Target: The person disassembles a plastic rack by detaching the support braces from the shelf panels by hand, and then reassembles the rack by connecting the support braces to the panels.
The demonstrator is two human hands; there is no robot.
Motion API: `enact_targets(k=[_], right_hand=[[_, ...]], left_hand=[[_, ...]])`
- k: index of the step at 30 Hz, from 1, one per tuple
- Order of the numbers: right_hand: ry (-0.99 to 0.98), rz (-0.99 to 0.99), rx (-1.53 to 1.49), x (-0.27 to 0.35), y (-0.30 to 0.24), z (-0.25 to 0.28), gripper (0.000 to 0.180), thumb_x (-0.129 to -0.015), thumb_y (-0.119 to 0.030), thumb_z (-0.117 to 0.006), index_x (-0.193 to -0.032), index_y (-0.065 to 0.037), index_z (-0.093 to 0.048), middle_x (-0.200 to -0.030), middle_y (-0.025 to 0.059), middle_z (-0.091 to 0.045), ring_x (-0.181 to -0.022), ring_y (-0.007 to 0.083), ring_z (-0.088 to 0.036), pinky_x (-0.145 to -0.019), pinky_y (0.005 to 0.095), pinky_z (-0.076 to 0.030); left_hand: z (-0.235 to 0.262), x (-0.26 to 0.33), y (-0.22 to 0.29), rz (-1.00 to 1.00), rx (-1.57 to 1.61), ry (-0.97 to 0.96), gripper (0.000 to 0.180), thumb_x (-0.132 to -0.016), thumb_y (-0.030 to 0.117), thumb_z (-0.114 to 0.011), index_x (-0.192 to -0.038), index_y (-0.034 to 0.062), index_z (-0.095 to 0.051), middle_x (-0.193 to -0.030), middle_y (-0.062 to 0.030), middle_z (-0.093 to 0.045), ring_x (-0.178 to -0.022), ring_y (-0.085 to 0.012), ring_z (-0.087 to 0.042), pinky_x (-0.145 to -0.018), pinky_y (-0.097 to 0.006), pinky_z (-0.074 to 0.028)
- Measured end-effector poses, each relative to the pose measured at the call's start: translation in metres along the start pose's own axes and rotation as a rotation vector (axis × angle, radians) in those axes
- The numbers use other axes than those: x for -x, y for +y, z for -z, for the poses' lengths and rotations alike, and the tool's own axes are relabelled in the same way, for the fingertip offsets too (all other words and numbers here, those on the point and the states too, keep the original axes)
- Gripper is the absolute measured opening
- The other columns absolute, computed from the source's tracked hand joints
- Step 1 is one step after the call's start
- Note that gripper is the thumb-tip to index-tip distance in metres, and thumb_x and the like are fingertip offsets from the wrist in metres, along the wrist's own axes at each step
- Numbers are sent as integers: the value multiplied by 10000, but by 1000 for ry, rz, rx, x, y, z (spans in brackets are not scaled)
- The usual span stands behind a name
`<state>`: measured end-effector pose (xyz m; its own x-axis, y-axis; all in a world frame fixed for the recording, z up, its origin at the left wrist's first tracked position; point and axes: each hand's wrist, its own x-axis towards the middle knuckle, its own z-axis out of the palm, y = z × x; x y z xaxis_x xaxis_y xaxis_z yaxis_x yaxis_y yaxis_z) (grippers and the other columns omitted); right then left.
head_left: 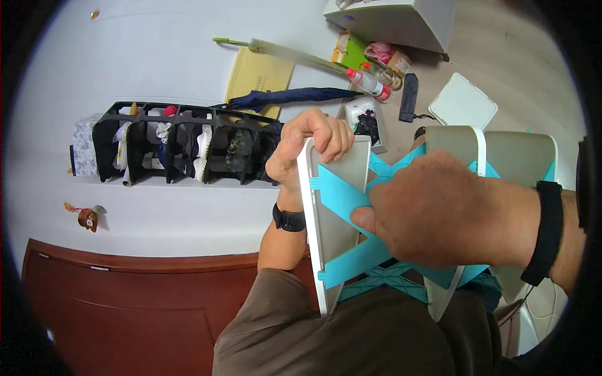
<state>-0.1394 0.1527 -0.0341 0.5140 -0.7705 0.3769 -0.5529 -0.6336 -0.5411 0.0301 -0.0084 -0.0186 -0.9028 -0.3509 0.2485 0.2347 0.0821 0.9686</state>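
Observation:
A folding rack with off-white panels (pixel 331 232) and teal crossed struts (pixel 354 260) stands tilted close against my body. My left hand (pixel 316 139) wraps its fingers over the top edge of the leftmost panel. My right hand (pixel 439 210) is closed round a teal strut between the panels, its thumb pressed along the strut. Part of the strut under the right palm is hidden. Further panels (pixel 519 147) of the rack spread out to the right, behind my right wrist.
A black shoe rack (pixel 188 109) with shoes runs along the white wall. Beside it are a dark blue umbrella (pixel 295 98), a yellow board (pixel 251 78), a plastic bottle (pixel 370 84) and a white box (pixel 380 136). An off-white flat panel (pixel 463 102) lies on the floor. A brown door (pixel 138 307) is lower left.

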Motion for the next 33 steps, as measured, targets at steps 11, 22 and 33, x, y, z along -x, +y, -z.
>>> enact_targets(k=[11, 22, 33], right_hand=[[-38, -25, -120, -2, 2, -1, 371, -966, -226, -436, -716, -23, -619, -588, 133, -585, -547, 316, -618, -509, 432, -466], [30, 20, -57, 6, 3, -7, 393, -975, -238, -423, -715, -20, -620, -578, 135, -583, -541, 325, -617, -542, 424, -483], [5, -143, 31, 0, -4, -1, 421, -979, -265, -426, -676, -32, -604, -584, 157, -578, -572, 341, -616, -583, 421, -487]], left_hand=[[-1, -3, 2, 43, 30, 17, 326, -825, 363, -481, -677, 82, -409, -565, -55, -441, -544, -176, -390, -594, -314, -336], [-20, 3, -8, 93, -229, 135, 420, -897, 388, -354, -671, 37, -387, -640, -71, -387, -628, -160, -353, -607, -296, -296], [-29, 7, 1, 52, -640, 346, 591, -962, 509, -239, -1079, -19, -477, -985, -179, -544, -900, -256, -512, -841, -360, -410]])
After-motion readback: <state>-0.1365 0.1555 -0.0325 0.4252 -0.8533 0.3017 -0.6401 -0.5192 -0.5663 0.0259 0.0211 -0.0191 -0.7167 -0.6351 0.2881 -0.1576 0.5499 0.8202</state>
